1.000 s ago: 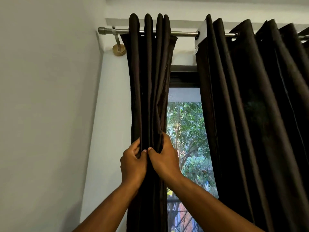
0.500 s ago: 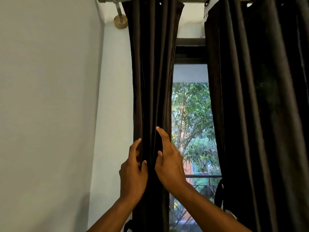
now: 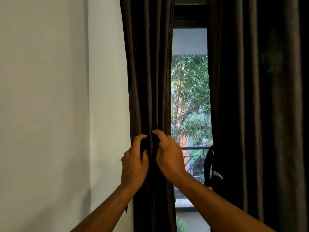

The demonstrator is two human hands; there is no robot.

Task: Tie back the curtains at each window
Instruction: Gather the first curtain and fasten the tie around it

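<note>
The left curtain (image 3: 148, 81) hangs gathered into a narrow bunch of dark brown folds just beside the white wall (image 3: 107, 97), its outer edge running down against the painted surface. Both hands sit at the same height on the front of this bunch. The left hand (image 3: 134, 164) curls round the wall-side folds, index finger hooked over the top and thumb pressed into the cloth, gripping the fabric. The right hand (image 3: 168, 158) lies against the window-side folds with its fingers bent and their tips on the material; it seems to pinch a fold between thumb and fingers, though the thumb is lost in the dark cloth and the hold cannot be made out for certain. The two hands are near each other, apart by a strip of curtain. To the right, the window (image 3: 189, 101) shows as a tall bright gap with green trees and a dark railing (image 3: 194, 148) outside. Beyond it the right curtain (image 3: 254, 106) hangs loose and wide. At its inner edge a black strap (image 3: 207, 164) loops down, and a small white mark (image 3: 218, 175) sits on the dark cloth beside it; no lettering can be read on it.
</note>
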